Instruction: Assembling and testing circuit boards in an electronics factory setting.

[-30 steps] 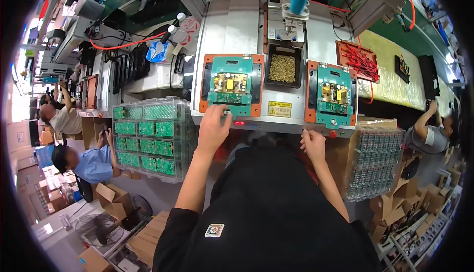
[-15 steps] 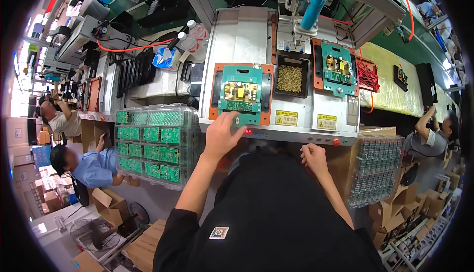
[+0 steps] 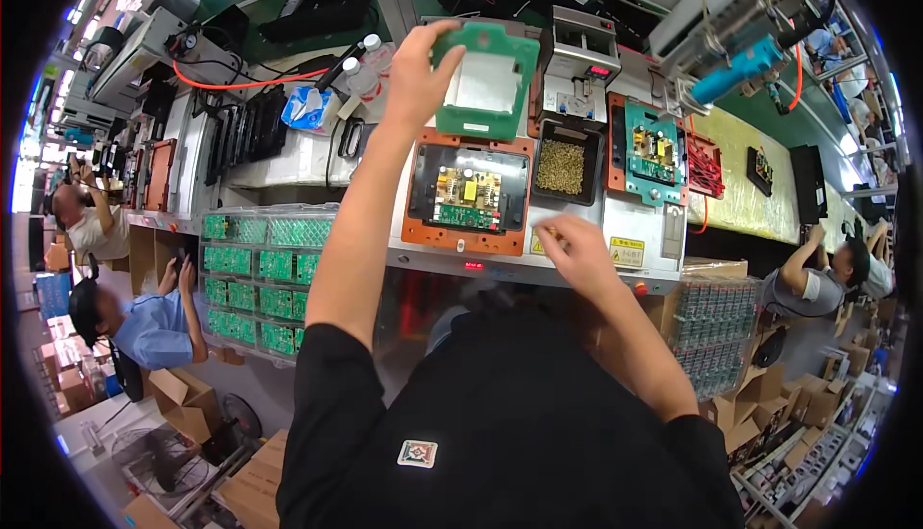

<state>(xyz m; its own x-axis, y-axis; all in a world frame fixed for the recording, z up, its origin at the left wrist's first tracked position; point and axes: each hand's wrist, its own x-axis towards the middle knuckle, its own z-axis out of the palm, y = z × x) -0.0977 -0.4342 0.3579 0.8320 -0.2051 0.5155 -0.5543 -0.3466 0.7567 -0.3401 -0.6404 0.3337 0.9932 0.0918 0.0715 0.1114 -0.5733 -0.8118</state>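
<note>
My left hand [image 3: 423, 73] grips the edge of a green fixture cover [image 3: 492, 128], a plate with a large rectangular opening, raised above the machine's bed. Below it lies the orange fixture base [image 3: 433, 234], with a yellow-and-green circuit board [image 3: 468, 198] seated in a black casing inside it. My right hand [image 3: 577, 255] hovers at the front of the bed, near the screw tray; its fingers are drawn together, and whatever they may hold is too small to make out. To the right sits a second fixture [image 3: 642, 193], its green cover in place around another circuit board [image 3: 654, 145].
A black tray of brass-coloured screws [image 3: 560, 166] stands between the fixtures. The blue powered screwdriver [image 3: 738, 70] hangs over the right side. Clear trays of green boards [image 3: 260, 262] stand at left, more trays [image 3: 713, 327] at right. Other people [image 3: 154, 322] work nearby.
My left hand has lifted the green cover off the left fixture, exposing the casing. My right hand has moved up and left. The blue screwdriver has shifted right and tilted in view.
</note>
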